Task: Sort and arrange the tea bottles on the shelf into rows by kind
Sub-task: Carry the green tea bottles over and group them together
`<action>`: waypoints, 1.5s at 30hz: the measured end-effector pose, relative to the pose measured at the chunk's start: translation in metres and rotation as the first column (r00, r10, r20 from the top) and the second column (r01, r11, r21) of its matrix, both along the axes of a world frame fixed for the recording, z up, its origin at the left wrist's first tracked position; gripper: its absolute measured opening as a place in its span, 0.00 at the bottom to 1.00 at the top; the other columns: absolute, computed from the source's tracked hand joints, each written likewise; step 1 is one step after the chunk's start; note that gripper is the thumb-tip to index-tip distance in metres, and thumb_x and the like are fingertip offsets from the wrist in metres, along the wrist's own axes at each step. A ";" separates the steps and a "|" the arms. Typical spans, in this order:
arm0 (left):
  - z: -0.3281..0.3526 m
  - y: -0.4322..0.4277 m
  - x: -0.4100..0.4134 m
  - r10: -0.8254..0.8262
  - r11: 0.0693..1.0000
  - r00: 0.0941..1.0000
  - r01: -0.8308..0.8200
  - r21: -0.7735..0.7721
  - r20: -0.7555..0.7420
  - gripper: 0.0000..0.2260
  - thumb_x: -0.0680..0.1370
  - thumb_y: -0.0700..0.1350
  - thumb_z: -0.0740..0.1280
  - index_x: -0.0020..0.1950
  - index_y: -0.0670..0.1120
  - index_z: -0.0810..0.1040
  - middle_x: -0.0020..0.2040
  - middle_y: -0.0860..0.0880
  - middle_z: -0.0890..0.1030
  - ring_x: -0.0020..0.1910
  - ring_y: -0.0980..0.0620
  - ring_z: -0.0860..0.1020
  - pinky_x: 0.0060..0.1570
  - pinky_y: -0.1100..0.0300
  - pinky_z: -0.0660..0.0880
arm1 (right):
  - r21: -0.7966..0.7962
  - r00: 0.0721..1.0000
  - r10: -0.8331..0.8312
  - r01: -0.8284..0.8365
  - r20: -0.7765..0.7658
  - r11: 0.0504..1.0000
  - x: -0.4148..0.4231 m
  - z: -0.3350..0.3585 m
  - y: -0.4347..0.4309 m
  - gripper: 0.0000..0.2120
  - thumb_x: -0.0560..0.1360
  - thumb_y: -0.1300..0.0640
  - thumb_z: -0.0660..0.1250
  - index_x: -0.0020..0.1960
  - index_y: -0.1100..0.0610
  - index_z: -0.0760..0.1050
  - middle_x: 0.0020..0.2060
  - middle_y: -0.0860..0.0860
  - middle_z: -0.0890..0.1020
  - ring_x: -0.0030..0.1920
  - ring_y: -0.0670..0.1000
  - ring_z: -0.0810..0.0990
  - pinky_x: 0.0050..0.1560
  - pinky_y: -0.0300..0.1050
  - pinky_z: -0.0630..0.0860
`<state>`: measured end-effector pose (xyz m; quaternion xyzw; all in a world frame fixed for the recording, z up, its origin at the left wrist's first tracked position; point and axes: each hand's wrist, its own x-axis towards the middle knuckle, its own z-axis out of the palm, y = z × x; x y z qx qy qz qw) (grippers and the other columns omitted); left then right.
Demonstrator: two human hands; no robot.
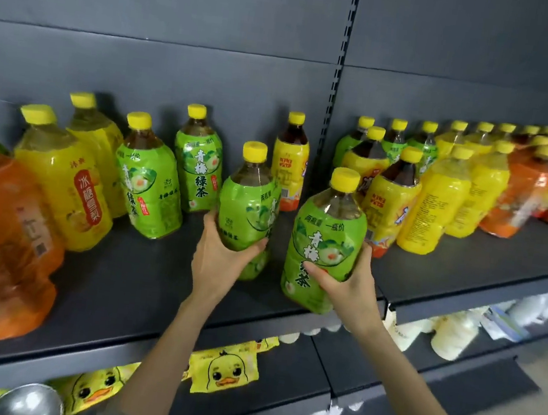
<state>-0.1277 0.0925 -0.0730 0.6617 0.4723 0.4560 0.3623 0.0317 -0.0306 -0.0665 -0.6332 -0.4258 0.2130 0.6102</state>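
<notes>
Left hand (221, 263) wrapped round lower body of green plum tea bottle (249, 204), mid-depth on shelf (119, 278). Right hand (347, 287) gripping second green plum tea bottle (325, 238) at shelf's front edge. Near full, so probably heavy; shrink label likely slick, walls soft. Best held low, whole-palm.

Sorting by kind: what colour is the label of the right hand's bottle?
Green label on the tea bottle; head view.

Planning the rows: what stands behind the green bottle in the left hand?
A yellow-labelled dark tea bottle stands behind the green bottle that the left hand grips; its lower left side is covered.
</notes>
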 end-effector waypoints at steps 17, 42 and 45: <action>0.016 -0.105 0.017 -0.261 0.927 0.832 0.358 -0.114 0.490 0.25 0.58 0.55 0.74 0.53 0.57 0.75 0.45 0.59 0.84 0.43 0.58 0.82 0.34 0.67 0.77 | 0.019 0.961 -0.211 0.217 -0.177 0.976 0.081 -0.003 -0.148 0.27 0.58 0.52 0.77 0.55 0.53 0.73 0.45 0.47 0.84 0.44 0.45 0.84 0.38 0.36 0.79; 0.001 -0.221 0.397 -0.578 0.791 0.755 0.612 -0.016 0.311 0.29 0.57 0.58 0.75 0.57 0.56 0.74 0.50 0.55 0.83 0.50 0.55 0.81 0.46 0.60 0.78 | -0.112 0.936 -0.348 0.340 -0.054 0.934 0.412 0.000 -0.295 0.29 0.55 0.52 0.79 0.53 0.54 0.74 0.42 0.46 0.84 0.41 0.44 0.84 0.35 0.36 0.78; 0.004 -0.209 0.440 -0.569 0.796 0.748 0.605 0.001 0.342 0.31 0.57 0.58 0.74 0.58 0.56 0.74 0.51 0.58 0.82 0.50 0.58 0.81 0.46 0.63 0.77 | -0.117 0.929 -0.369 0.365 -0.021 0.924 0.448 0.002 -0.281 0.31 0.53 0.51 0.83 0.52 0.52 0.74 0.42 0.43 0.84 0.41 0.43 0.83 0.37 0.37 0.78</action>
